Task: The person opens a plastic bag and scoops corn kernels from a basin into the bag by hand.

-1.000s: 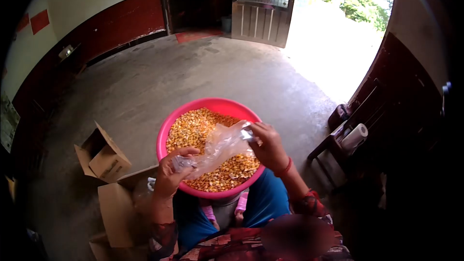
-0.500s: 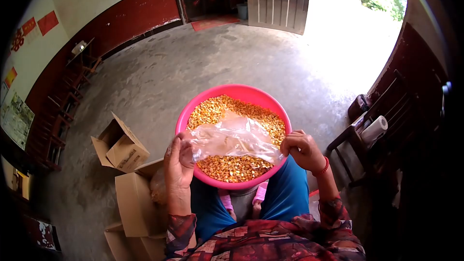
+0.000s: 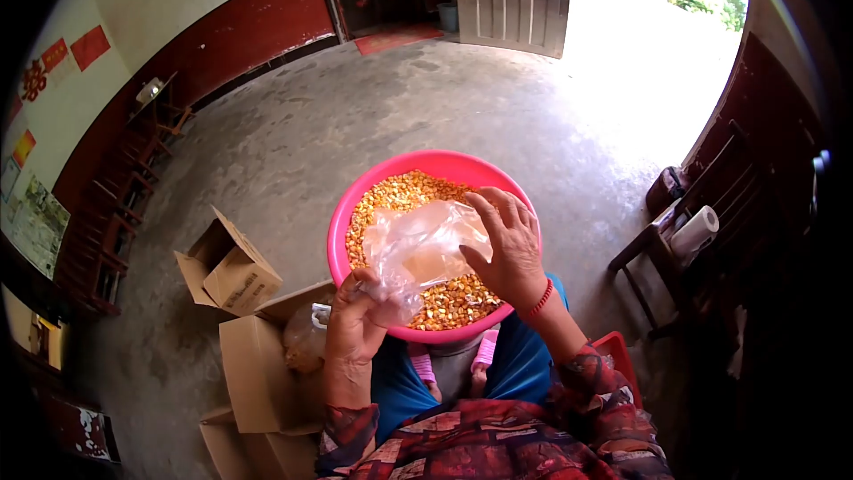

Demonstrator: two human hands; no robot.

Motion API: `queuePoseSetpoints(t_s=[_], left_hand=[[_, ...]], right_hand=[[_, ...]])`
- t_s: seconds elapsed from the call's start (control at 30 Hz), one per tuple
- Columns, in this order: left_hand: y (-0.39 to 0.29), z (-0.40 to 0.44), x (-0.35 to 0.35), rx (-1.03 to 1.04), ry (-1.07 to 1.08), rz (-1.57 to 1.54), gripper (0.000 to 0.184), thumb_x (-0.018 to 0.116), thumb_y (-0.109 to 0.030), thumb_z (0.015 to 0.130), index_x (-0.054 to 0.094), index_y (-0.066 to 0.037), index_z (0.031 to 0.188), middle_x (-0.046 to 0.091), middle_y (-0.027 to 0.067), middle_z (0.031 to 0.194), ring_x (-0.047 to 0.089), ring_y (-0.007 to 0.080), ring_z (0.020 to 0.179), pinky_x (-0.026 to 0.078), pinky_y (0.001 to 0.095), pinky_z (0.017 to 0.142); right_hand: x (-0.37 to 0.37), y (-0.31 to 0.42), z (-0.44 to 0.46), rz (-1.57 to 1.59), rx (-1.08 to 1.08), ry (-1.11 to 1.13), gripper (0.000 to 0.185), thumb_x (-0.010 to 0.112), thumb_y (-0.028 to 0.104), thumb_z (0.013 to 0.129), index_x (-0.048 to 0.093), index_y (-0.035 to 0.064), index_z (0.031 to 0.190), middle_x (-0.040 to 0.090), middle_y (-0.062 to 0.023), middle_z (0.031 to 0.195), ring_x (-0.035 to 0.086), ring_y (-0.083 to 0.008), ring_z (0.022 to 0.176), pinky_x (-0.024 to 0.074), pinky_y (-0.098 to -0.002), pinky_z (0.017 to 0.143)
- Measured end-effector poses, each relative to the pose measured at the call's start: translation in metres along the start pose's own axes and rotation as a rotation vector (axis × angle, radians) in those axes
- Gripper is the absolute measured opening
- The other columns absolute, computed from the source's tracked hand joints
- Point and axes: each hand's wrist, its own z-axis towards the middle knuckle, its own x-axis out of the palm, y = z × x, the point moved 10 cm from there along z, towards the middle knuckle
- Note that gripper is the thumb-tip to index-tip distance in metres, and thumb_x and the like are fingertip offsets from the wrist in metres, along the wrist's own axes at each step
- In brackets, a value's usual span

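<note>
A clear plastic bag (image 3: 426,240) lies over the corn kernels (image 3: 458,304) that fill a pink basin (image 3: 342,231) in front of my knees. With its fingers closed, my left hand (image 3: 355,324) grips the bag's gathered end at the basin's near left rim. My right hand (image 3: 511,253) is over the right side of the basin, thumb and fingers spread apart, close to the bag's other end. Nothing shows in its grasp.
Open cardboard boxes (image 3: 253,364) stand to my left, one with a tied plastic bag (image 3: 305,338) in it. At right, a wooden chair (image 3: 653,253) bears a paper roll (image 3: 695,231). A red container (image 3: 617,360) sits by my right side.
My right hand has let go of the bag's right end, moved inward over the basin and opened. The bag, stretched wide before, is now bunched toward my left hand.
</note>
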Motion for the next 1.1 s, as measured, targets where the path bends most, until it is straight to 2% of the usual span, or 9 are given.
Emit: queuePoseSetpoints(t_s=[0.23, 0.33, 0.47, 0.7, 0.8, 0.87, 0.93, 0.97, 1.1], left_hand=[[0.007, -0.006, -0.001, -0.169, 0.071, -0.189, 0.011, 0.053, -0.011, 0.075, 0.048, -0.005, 0.082, 0.033, -0.0015, 0.058, 0.032, 0.0096, 0.049, 0.027, 0.0219, 0.044], [-0.009, -0.006, 0.011, 0.204, 0.152, 0.882, 0.016, 0.063, -0.012, 0.075, 0.052, -0.006, 0.085, 0.045, -0.0021, 0.062, 0.043, 0.0055, 0.056, 0.037, 0.0215, 0.051], [-0.013, -0.004, 0.021, 0.443, 0.155, 1.281, 0.012, 0.06, -0.012, 0.079, 0.058, -0.005, 0.089, 0.055, -0.0001, 0.07, 0.049, 0.0038, 0.06, 0.04, 0.0179, 0.056], [-0.022, 0.016, -0.046, 0.11, -0.378, 0.215, 0.011, 0.054, -0.017, 0.085, 0.057, -0.007, 0.086, 0.055, 0.0017, 0.065, 0.048, 0.0103, 0.05, 0.042, 0.0236, 0.045], [-0.005, 0.027, -0.036, 0.011, -0.198, -0.059, 0.013, 0.053, -0.019, 0.085, 0.055, -0.008, 0.079, 0.044, -0.0014, 0.056, 0.038, 0.0087, 0.042, 0.037, 0.0218, 0.04], [-0.005, 0.023, -0.041, -0.029, -0.318, -0.033, 0.013, 0.054, -0.02, 0.085, 0.054, -0.009, 0.077, 0.041, -0.0023, 0.054, 0.036, 0.0078, 0.041, 0.034, 0.022, 0.039], [-0.003, 0.01, -0.054, -0.104, -0.56, 0.013, 0.014, 0.055, -0.02, 0.084, 0.051, -0.011, 0.074, 0.034, -0.0041, 0.051, 0.032, 0.0059, 0.039, 0.029, 0.0224, 0.035], [0.001, 0.02, -0.027, -0.146, -0.088, -0.135, 0.011, 0.059, -0.021, 0.081, 0.053, -0.012, 0.081, 0.034, -0.0062, 0.052, 0.03, 0.0042, 0.04, 0.03, 0.0211, 0.037], [-0.009, 0.008, -0.001, 0.065, 0.103, 0.71, 0.022, 0.065, -0.016, 0.076, 0.053, -0.007, 0.092, 0.046, -0.0065, 0.061, 0.045, 0.0027, 0.055, 0.039, 0.0173, 0.052]], right_hand=[[0.063, -0.07, -0.024, 0.65, 0.39, 0.191, 0.01, 0.046, 0.002, 0.079, 0.052, 0.0026, 0.087, 0.058, -0.0098, 0.08, 0.06, -0.0241, 0.068, 0.0477, -0.0309, 0.057], [0.076, -0.079, -0.035, 1.069, 0.744, 0.274, 0.011, 0.04, 0.008, 0.088, 0.048, 0.0025, 0.093, 0.057, -0.0069, 0.077, 0.06, -0.0151, 0.068, 0.0503, -0.0262, 0.058], [0.074, -0.079, -0.036, 1.349, 0.853, 0.227, 0.012, 0.041, 0.013, 0.089, 0.048, 0.0031, 0.092, 0.056, -0.0061, 0.074, 0.058, -0.0137, 0.06, 0.0501, -0.0259, 0.055], [0.093, -0.028, -0.068, 1.197, 0.592, 0.832, 0.023, 0.054, 0.01, 0.084, 0.053, 0.0003, 0.105, 0.058, -0.0003, 0.076, 0.051, -0.0036, 0.069, 0.0437, -0.0204, 0.062], [0.104, -0.028, -0.082, 0.696, 0.185, 1.099, 0.026, 0.056, 0.013, 0.084, 0.053, -0.0008, 0.106, 0.059, 0.0, 0.084, 0.053, -0.0058, 0.076, 0.0443, -0.0229, 0.069], [0.102, -0.029, -0.083, 0.696, 0.197, 1.046, 0.026, 0.056, 0.014, 0.084, 0.054, -0.0012, 0.105, 0.06, -0.0016, 0.087, 0.054, -0.006, 0.079, 0.0441, -0.0224, 0.074], [0.1, -0.057, -0.085, 1.228, 0.743, 0.734, 0.026, 0.052, 0.013, 0.086, 0.052, -0.0016, 0.107, 0.06, -0.0069, 0.091, 0.056, -0.0095, 0.084, 0.0445, -0.0247, 0.079], [0.097, -0.063, -0.084, 1.408, 0.881, 0.579, 0.023, 0.045, 0.011, 0.089, 0.05, -0.002, 0.107, 0.059, -0.0101, 0.096, 0.057, -0.0151, 0.086, 0.0461, -0.0294, 0.08], [0.086, -0.064, -0.061, 1.79, 0.854, 0.341, 0.022, 0.039, 0.012, 0.09, 0.05, -0.0013, 0.104, 0.059, -0.0112, 0.092, 0.059, -0.0232, 0.087, 0.0485, -0.0347, 0.078]])
